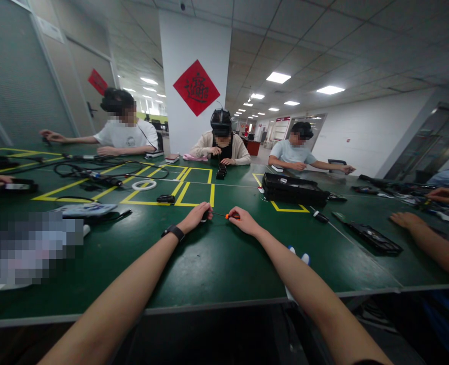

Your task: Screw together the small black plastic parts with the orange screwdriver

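Observation:
My right hand (244, 222) is closed around the orange-and-black handle of a screwdriver (232, 216). Its thin shaft points left, toward a small dark part (205, 217) gripped in my left hand (195, 217). Fingers cover most of that part, and I cannot make out its kind or whether the tip touches it. Both hands are just above the green table (209, 274), near its middle. A short black piece (165, 199) lies beyond my left hand. Past my right hand stands a long black casing (295, 189).
A white ring (144, 185) and black cables (95, 175) lie at the left. A flat black unit (372, 238) is at the right. Blue-and-white objects (304, 258) sit beside my right forearm. Co-workers sit opposite; a co-worker's arm (425, 238) rests at the right.

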Demonstrator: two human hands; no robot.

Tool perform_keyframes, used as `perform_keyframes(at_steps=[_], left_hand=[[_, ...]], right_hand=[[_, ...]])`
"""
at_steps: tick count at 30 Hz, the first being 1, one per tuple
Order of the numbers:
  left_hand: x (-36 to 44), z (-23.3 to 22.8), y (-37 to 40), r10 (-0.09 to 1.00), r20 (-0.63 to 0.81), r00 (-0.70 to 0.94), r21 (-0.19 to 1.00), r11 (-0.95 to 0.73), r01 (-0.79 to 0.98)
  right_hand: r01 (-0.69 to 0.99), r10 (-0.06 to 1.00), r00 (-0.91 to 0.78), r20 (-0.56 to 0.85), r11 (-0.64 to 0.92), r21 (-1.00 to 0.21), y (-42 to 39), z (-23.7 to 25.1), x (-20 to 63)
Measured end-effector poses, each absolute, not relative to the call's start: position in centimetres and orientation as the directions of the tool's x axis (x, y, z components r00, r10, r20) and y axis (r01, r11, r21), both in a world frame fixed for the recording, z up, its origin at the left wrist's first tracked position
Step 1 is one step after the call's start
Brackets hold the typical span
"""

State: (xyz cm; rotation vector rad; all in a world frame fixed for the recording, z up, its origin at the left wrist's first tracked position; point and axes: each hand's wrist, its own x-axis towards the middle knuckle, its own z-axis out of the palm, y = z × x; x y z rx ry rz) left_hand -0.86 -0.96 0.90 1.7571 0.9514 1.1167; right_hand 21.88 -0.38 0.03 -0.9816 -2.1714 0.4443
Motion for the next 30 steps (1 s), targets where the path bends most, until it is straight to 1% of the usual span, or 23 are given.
perform_keyframes(at_steps=[11,15,19,25,30], left_hand=[[-0.87,0.72,-0.67,0.905,0.301,0.300,0.932,-0.346,0.110],[-0.96,0.98,-0.64,0.897,0.343,0.279,0.920,-0.381,0.094],[-0.95,1.01,-0.59,0.898,0.353,0.263,0.913,-0.391,0.112],[-0.73,1.06,-0.90,0.908,0.343,0.239,0.918,-0.379,0.121],[-0.58,0.95,-0.77,0.911,0.328,0.251,0.913,-0.374,0.164]], right_hand=[[0.545,0.753,-0.471,0.458,0.658,-0.520,0.03,-0.06,21.93],[0.513,0.758,-0.465,0.458,0.652,-0.558,-0.34,-0.08,21.88],[0.483,0.769,-0.463,0.441,0.636,-0.602,-0.58,-0.03,21.80],[0.525,0.769,-0.451,0.453,0.639,-0.563,-0.51,0.05,21.67],[0.488,0.762,-0.465,0.451,0.646,-0.587,-0.67,-0.08,21.57]])
